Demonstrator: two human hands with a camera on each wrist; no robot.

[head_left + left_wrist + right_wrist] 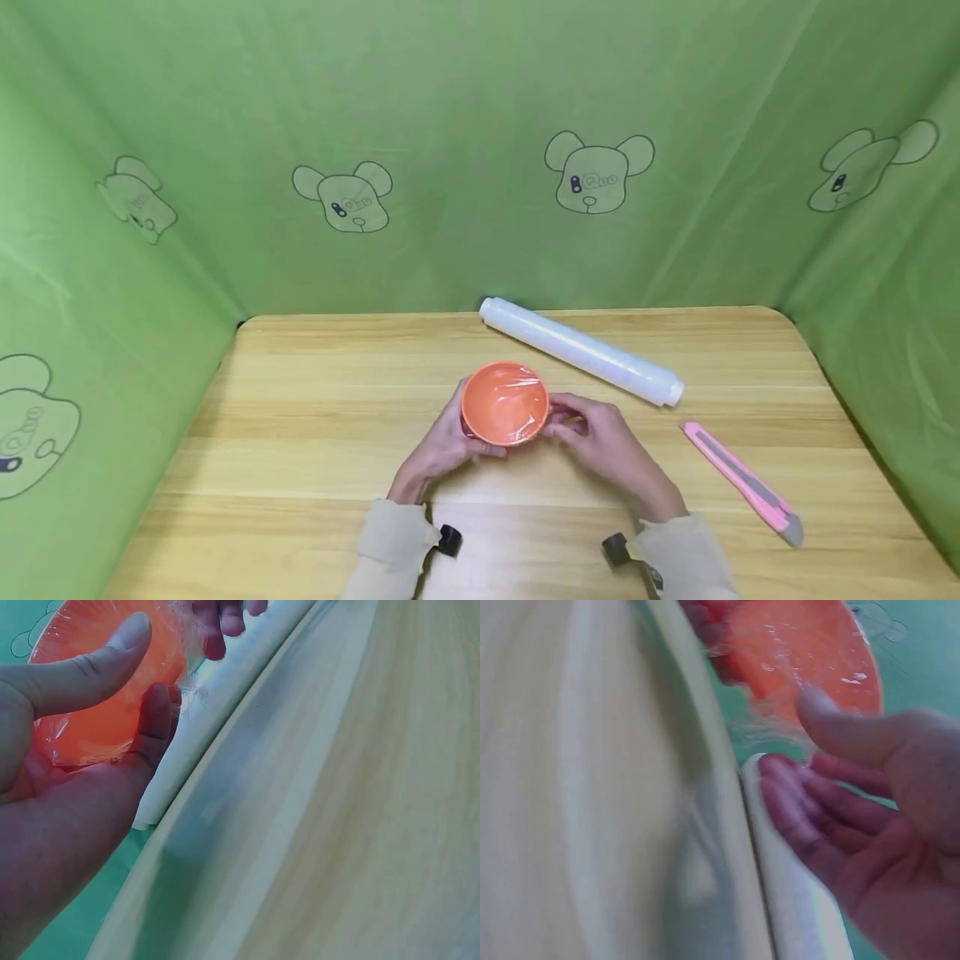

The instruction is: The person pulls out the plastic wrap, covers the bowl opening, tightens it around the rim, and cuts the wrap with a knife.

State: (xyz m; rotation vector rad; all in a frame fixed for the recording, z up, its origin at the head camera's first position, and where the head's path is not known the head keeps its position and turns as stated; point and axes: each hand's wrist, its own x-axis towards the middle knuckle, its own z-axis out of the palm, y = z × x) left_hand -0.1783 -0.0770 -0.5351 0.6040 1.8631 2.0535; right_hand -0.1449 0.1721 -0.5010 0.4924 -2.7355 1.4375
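An orange bowl (504, 403) is held over the wooden table, with clear cling film (780, 656) stretched across its mouth and crinkled along its side. My left hand (450, 437) grips the bowl from the left, its thumb (90, 675) along one side and its fingers curled round the underside. My right hand (603, 437) is at the bowl's right side. In the right wrist view its thumb (847, 735) lies against the film near the rim, while the loosely bent fingers are apart from the thumb, by the film's loose edge. Blur hides the exact contact there.
A roll of cling film (581, 350) lies slantwise at the back of the wooden table (300, 467). To the right is a pink utility knife (742, 483). Green curtains (465, 100) with bear-head prints stand behind the table and on both sides.
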